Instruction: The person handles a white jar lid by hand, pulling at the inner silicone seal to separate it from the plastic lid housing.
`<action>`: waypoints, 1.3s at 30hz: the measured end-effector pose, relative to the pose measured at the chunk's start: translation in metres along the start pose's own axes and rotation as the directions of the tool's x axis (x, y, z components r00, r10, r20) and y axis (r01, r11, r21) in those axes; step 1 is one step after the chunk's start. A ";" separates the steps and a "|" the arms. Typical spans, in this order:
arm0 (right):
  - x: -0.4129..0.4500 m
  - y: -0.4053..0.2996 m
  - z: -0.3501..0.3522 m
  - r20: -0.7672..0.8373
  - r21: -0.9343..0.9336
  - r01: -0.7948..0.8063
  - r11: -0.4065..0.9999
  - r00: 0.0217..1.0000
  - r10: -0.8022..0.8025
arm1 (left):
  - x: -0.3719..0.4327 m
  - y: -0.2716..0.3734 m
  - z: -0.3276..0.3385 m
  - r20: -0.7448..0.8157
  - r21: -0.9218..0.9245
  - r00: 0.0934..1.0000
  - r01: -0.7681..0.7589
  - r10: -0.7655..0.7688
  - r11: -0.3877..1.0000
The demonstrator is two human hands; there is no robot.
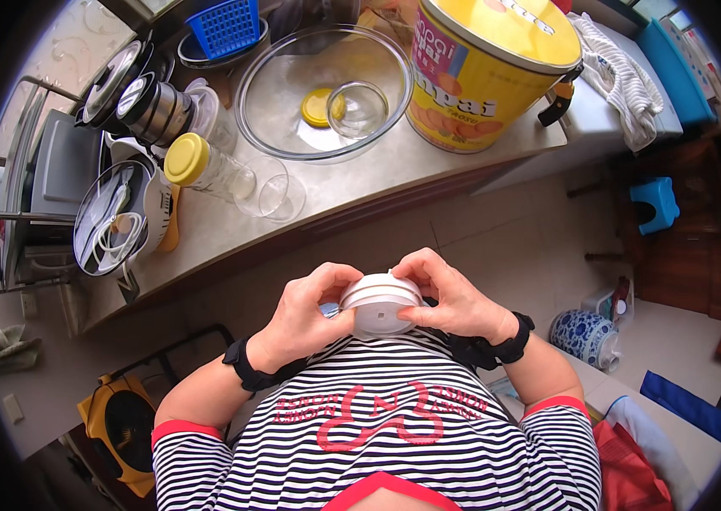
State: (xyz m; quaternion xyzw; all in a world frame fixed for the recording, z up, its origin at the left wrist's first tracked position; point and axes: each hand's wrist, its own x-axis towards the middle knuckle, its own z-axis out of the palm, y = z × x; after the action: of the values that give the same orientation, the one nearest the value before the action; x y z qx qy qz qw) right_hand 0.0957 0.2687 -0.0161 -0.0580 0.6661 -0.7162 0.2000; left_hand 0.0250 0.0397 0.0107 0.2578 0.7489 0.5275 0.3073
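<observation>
A white round plastic piece with a ridged rim [381, 290] is held up in front of my striped shirt. My left hand [312, 313] grips its left side, the thumb low on the flat face and the fingers over the upper edge. On the other side my right hand [456, 297] pinches it the same way, with the thumb near a small square mark on the face. Whether it is a lid or a shallow container, I cannot tell. My fingertips behind it are partly hidden.
Along the counter stand a large glass bowl [258, 137] holding a yellow lid [321, 107] and a small glass bowl [360, 112], a yellow-lidded glass jar [186, 160], clear cups [283, 195] and a big yellow tin [462, 96]. A dish rack [28, 214] is at left.
</observation>
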 end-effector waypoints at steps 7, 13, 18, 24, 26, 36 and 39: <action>0.005 0.010 -0.003 0.050 0.067 0.066 0.996 0.996 -0.069 | 0.004 0.003 -0.010 0.081 0.157 0.992 -0.109 0.097 0.982; 0.028 0.014 -0.017 0.072 0.358 -0.037 0.933 0.997 0.012 | 0.028 -0.012 -0.019 0.152 -0.352 0.979 0.182 -0.136 0.918; 0.045 0.004 -0.032 0.052 0.282 -0.051 0.958 0.998 0.038 | 0.049 -0.012 -0.027 0.135 -0.352 0.980 0.187 -0.148 0.917; 0.051 -0.011 -0.057 0.077 0.165 -0.043 0.985 0.997 0.031 | 0.071 0.002 -0.024 0.108 -0.237 0.987 0.140 -0.117 0.961; 0.052 -0.016 -0.065 0.036 0.194 -0.051 0.980 0.998 0.045 | 0.079 0.006 -0.019 0.088 -0.238 0.990 0.125 -0.107 0.963; 0.043 0.018 -0.048 0.033 0.238 -0.011 0.971 0.999 0.003 | 0.072 -0.012 -0.013 0.112 -0.186 0.990 0.108 -0.088 0.976; 0.039 0.024 -0.037 0.016 0.287 -0.007 0.958 1.000 0.003 | 0.066 -0.015 -0.014 0.140 -0.134 0.983 0.134 -0.115 0.982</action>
State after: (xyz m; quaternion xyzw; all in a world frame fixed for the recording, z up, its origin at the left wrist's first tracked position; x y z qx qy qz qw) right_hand 0.0517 0.2880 -0.0503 -0.0322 0.5536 -0.8044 0.2131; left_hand -0.0305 0.0732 -0.0127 0.2219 0.7020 0.5412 0.4063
